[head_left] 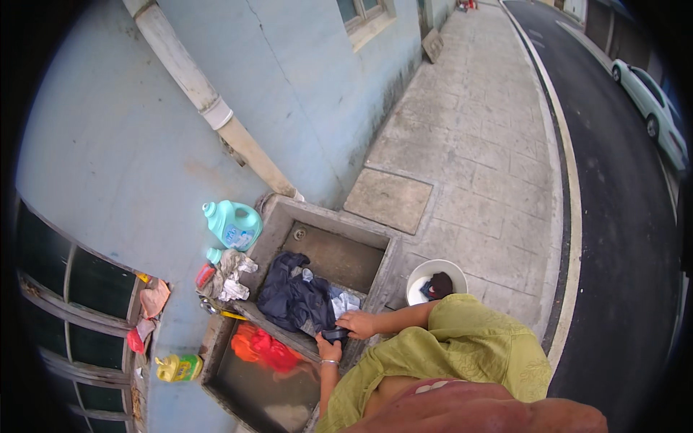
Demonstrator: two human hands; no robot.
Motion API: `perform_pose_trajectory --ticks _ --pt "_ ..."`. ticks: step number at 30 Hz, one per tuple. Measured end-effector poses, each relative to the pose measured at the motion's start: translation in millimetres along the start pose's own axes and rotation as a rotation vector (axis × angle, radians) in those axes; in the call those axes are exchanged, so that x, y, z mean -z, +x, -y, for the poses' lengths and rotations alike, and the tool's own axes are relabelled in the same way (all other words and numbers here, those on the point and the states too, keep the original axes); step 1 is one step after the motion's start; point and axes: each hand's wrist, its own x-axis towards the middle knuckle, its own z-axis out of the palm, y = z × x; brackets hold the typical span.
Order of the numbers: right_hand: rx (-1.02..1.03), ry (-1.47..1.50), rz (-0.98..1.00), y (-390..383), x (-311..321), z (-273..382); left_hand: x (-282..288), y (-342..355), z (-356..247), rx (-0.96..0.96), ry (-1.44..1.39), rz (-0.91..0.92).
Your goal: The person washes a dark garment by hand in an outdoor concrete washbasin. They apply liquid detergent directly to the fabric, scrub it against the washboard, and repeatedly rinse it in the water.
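Observation:
My left hand [329, 350], with a bracelet at its wrist, is at the near edge of the concrete sink. My right hand [358, 324] reaches in beside it from the right. Between them is a small dark, rounded object [335, 335], gripped by the fingers of both; its kind is too small to make out. Just beyond lies a heap of dark navy clothing [294, 292] in the upper basin [346, 242], with a pale blue-white cloth [344, 302] at its right. Red and orange cloth [263, 348] sits in the water of the lower basin [245, 393].
A turquoise detergent jug [234, 225] and crumpled rags [231, 276] stand on the sink's left ledge. A yellow bottle [179, 368] is farther left. To the right, a white bucket [437, 280] with dark clothes stands on the pavement [491, 180]. A drainpipe [216, 115] runs down the wall.

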Motion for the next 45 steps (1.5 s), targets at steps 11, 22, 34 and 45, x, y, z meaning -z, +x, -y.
perform_pose_trajectory --ticks 11,22,34,45 --pt "-0.11 -0.05 0.11 5 3 -7 17 -22 -21 -0.084 0.073 0.096" --pt "-0.046 0.014 0.024 17 -4 -19 8 -29 20 -0.194 -0.07 -0.121" --pt "-0.328 -0.185 -0.403 34 23 -18 43 -70 27 -0.135 -0.522 -0.292" --pt "-0.746 -0.014 0.23 60 28 -71 67 -70 -24 0.047 0.107 -0.073"
